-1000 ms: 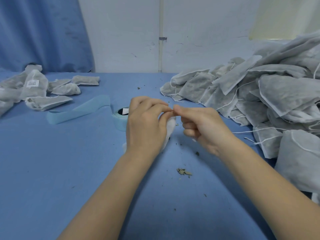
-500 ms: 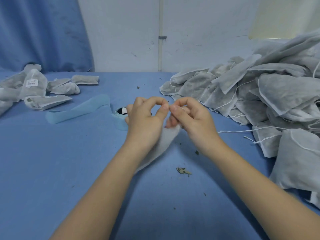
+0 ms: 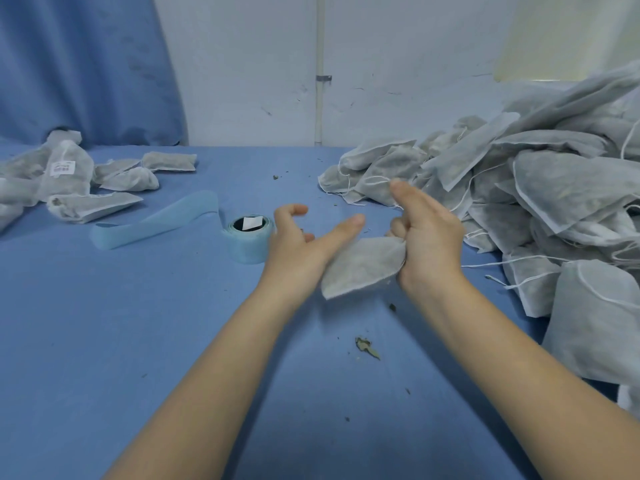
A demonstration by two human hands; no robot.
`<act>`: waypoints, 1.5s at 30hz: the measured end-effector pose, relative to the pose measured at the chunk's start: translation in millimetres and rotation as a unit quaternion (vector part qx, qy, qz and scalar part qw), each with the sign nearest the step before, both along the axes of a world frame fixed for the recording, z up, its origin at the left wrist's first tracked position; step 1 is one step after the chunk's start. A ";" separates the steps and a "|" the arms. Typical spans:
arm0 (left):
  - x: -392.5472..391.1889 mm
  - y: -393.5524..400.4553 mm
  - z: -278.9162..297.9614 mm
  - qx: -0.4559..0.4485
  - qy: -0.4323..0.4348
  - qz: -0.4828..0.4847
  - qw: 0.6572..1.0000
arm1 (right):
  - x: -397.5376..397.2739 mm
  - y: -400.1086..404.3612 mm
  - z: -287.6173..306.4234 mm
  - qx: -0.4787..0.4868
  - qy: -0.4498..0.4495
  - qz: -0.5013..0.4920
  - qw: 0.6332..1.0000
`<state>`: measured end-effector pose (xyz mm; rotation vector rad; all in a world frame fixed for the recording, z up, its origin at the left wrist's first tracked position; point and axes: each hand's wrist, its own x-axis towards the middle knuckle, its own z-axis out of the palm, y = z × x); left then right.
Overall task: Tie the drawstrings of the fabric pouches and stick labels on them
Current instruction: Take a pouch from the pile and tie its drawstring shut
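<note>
A grey fabric pouch [image 3: 360, 266] was held above the blue table [image 3: 104, 341], slightly right of centre, between the two hands. The right hand [image 3: 427, 242] gripped the pouch's right end, its lower fingers curled round the gathered fabric and its index finger [image 3: 403, 192] pointing up and away. The left hand [image 3: 298, 242] was spread loosely, fingers relaxed and gripping nothing, with its thumb [image 3: 343, 228] lying along the pouch's upper left edge. The pouch's drawstring was hidden behind the right hand, so whether it was knotted could not be told.

Just left of the left hand stood a pale blue label roll [image 3: 249, 237], its backing strip [image 3: 156, 220] trailing leftward across the table. A large pile of pouches [image 3: 519, 188] with loose white strings filled the right side, just beside the right hand. A smaller group of pouches [image 3: 69, 181] lay at far left, well apart from the hands; one of them [image 3: 65, 168] carried a white label. Bits of dried leaf [image 3: 365, 346] were scattered on the table between the forearms. A white wall [image 3: 398, 64] and a blue curtain [image 3: 79, 64] formed the background.
</note>
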<state>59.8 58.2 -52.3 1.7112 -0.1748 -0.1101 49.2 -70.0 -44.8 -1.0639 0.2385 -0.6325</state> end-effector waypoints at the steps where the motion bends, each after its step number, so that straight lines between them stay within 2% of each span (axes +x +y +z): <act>1: -1.4 -1.1 1.2 -0.019 0.069 -0.043 0.996 | 1.3 -1.7 0.2 0.039 0.004 -0.015 0.999; 3: -1.9 -3.2 1.3 -0.116 0.179 -0.123 0.969 | 3.1 -4.7 -1.3 0.066 0.011 -0.038 0.997; 4: -1.2 -4.1 0.2 -0.170 0.208 -0.132 0.954 | 4.2 -6.3 -3.1 0.056 0.015 -0.045 0.997; 6: 2.5 -5.7 -3.9 -0.229 0.216 -0.110 0.943 | 5.2 -8.5 -6.9 0.004 0.016 -0.042 0.999; 8: 5.5 -3.5 -6.1 -0.239 0.209 -0.096 0.943 | 4.1 -9.0 -10.9 -0.080 0.007 -0.009 0.997; 12: 8.1 0.7 -4.9 -0.284 0.213 -0.099 0.929 | 0.7 -6.7 -17.7 -0.243 -0.002 0.076 0.967; 15: 7.0 -1.2 -3.6 -0.277 0.181 -0.097 0.939 | -1.1 -6.1 -21.2 -0.328 -0.013 0.075 0.942; 19: 8.1 -3.2 -5.0 -0.236 0.116 -0.030 0.964 | -1.1 -8.0 -22.2 -0.368 -0.019 0.071 0.927; 24: 14.4 9.7 2.0 -0.221 0.100 -0.002 0.970 | 7.7 -2.0 -18.8 -0.353 -0.007 0.129 0.927; 27: 24.5 26.9 6.0 -0.227 0.081 0.087 0.967 | 26.0 8.5 -17.7 -0.331 0.027 0.178 0.926; 30: 38.5 53.8 7.7 -0.262 0.079 0.166 0.947 | 52.0 20.7 -24.3 -0.274 0.109 0.207 0.933; 31: 43.2 63.3 6.7 -0.274 0.085 0.184 0.940 | 59.7 24.4 -28.1 -0.303 0.134 0.208 0.920; 34: 53.5 84.4 3.5 -0.294 0.105 0.218 0.925 | 76.6 38.5 -37.6 -0.453 0.181 0.221 0.845; 36: 57.1 90.5 2.9 -0.290 0.110 0.224 0.924 | 84.0 48.7 -39.3 -0.499 0.185 0.236 0.813; 38: 59.0 91.6 2.8 -0.281 0.114 0.225 0.926 | 87.6 57.0 -37.5 -0.508 0.183 0.255 0.802; 41: 58.9 89.4 2.3 -0.270 0.117 0.220 0.930 | 87.3 61.9 -37.6 -0.498 0.158 0.271 0.808; 45: 62.6 82.9 1.0 -0.265 0.096 0.219 0.934 | 83.4 58.2 -40.4 -0.513 0.136 0.226 0.817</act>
